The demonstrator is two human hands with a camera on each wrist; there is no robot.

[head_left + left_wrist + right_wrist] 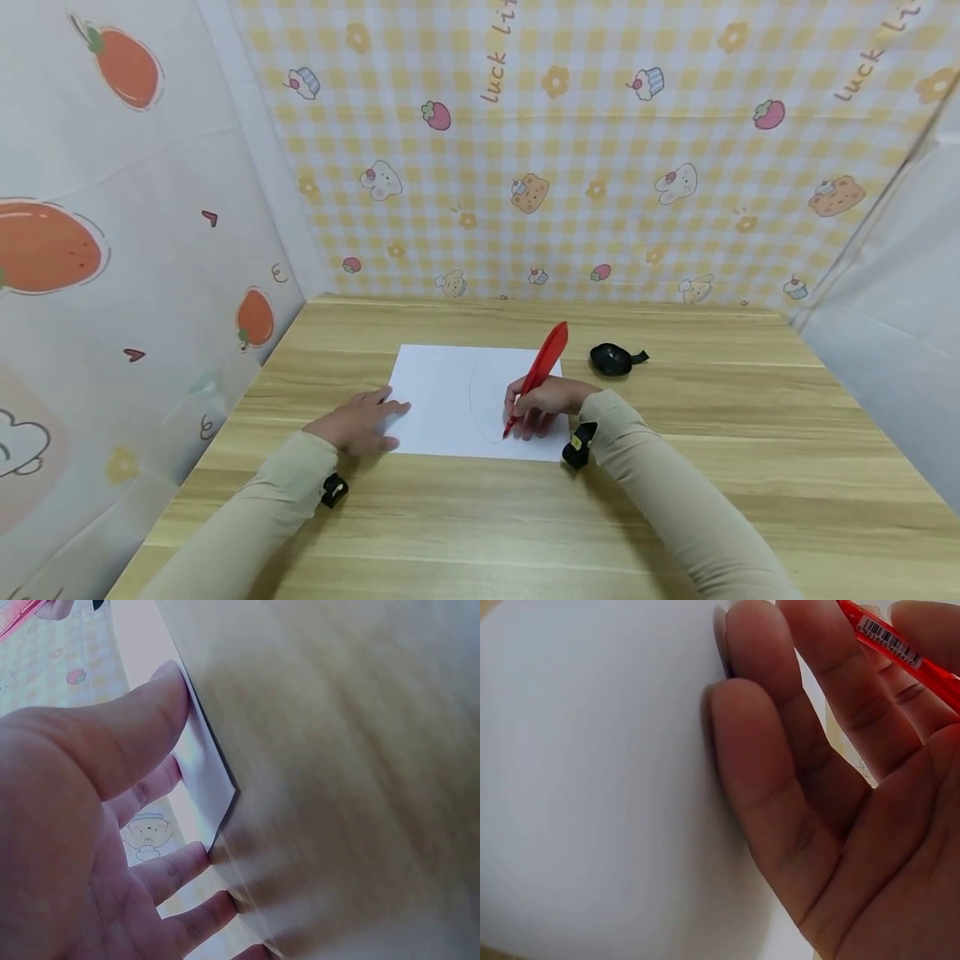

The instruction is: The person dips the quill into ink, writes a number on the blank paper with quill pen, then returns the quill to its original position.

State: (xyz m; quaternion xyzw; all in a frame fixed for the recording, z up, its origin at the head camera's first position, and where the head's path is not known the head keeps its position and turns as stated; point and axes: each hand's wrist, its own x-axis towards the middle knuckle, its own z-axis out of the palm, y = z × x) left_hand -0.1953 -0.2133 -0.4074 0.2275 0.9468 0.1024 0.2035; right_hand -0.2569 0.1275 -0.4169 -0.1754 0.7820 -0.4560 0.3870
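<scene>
A white sheet of paper (442, 400) lies on the wooden table, bearing a thin curved line in its right half. My right hand (542, 403) pinches a red pen (546, 357) with a broad, feather-shaped top, its tip touching the paper at the line's lower end. In the right wrist view a barcode label shows on the pen (930, 675), and the other fingers rest against the sheet. My left hand (362, 423) lies at the paper's left edge with fingers spread. The left wrist view shows its thumb (150, 724) on the paper's near edge, close to a corner (221, 784).
Right of the paper, toward the back, sits a small black pan-shaped object (611, 359) with a short handle. A yellow checked cloth (495, 150) hangs behind the table (450, 525). White printed cloth (150, 167) hangs at the left.
</scene>
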